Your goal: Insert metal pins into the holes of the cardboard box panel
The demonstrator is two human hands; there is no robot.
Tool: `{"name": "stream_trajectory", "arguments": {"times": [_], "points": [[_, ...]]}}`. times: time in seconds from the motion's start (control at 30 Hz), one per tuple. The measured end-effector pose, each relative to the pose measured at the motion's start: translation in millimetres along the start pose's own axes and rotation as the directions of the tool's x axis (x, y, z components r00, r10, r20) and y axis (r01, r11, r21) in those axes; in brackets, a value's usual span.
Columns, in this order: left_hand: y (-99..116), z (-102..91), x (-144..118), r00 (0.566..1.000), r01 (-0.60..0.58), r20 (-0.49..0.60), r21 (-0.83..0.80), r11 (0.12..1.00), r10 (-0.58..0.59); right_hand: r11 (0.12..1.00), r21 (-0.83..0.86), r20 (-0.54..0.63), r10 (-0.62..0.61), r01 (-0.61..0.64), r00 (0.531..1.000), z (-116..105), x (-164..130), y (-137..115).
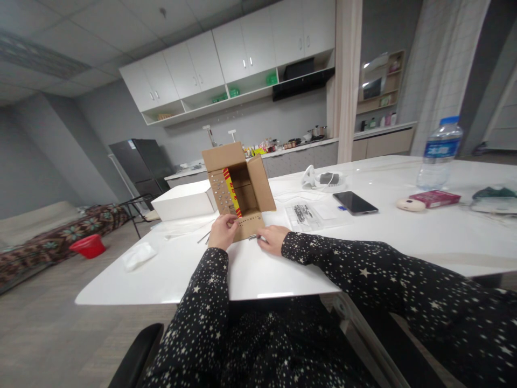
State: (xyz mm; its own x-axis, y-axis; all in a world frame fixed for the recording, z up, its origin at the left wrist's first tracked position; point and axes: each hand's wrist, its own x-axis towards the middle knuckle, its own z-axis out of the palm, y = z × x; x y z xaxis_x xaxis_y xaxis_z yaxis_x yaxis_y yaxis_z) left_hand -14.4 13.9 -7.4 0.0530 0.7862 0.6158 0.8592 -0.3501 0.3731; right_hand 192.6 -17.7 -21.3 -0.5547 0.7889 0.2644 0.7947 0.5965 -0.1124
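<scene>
An open cardboard box (262,186) stands in front of me with its flaps spread. Small shiny dots cover its left flap, and a row of small holes or dots runs along its near flap. My left hand (223,230) is at the lower left corner of the near flap, fingers pinched together; what they hold is too small to make out. At the flap's right end, my right hand (273,238) has its fingers closed on a short metal piece (253,236). A red and yellow tape strip (231,193) runs down the box's left side. Thin metal rods (203,237) lie beside my left hand.
Left of the cardboard box are a white box (184,200) and crumpled white tissue (138,255). To the right lie a clear bag of small dark parts (302,215), a phone (355,203), a pink box (435,198) and a water bottle (439,153). A white fan-like device (309,177) stands behind.
</scene>
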Motion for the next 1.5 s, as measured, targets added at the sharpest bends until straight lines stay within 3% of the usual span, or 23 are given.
{"name": "stream_trajectory", "arguments": {"times": [0.1, 0.2, 0.33, 0.57, 1.3, 1.5], "points": [[2, 0.8, -1, 1.000, -0.009, 0.021, 0.004, 1.000, 0.009, 0.999, -0.010, 0.025, 0.031, -0.031, 0.999, 0, 2, -2], [9, 2.1, -4, 0.992, -0.067, 0.109, -0.026, 0.997, 0.070, 0.999, -0.013, 0.036, 0.038, -0.037, 0.999, -1, 1, -2], [18, 5.4, -8, 0.941, -0.154, 0.290, -0.084, 0.984, 0.172, 1.000, 0.004, -0.002, -0.022, 0.022, 1.000, -5, -4, -2], [20, 8.3, -10, 0.890, -0.151, 0.418, -0.107, 0.983, 0.183, 1.000, 0.006, 0.013, -0.012, 0.012, 1.000, -10, -6, -3], [19, 10.1, -12, 0.902, -0.122, 0.401, -0.127, 0.984, 0.163, 1.000, 0.015, 0.028, -0.010, 0.010, 1.000, -5, -1, -2], [18, 9.1, -11, 0.904, -0.114, 0.396, -0.141, 0.983, 0.161, 1.000, 0.025, -0.014, -0.013, 0.014, 1.000, -3, 1, -2]]}}
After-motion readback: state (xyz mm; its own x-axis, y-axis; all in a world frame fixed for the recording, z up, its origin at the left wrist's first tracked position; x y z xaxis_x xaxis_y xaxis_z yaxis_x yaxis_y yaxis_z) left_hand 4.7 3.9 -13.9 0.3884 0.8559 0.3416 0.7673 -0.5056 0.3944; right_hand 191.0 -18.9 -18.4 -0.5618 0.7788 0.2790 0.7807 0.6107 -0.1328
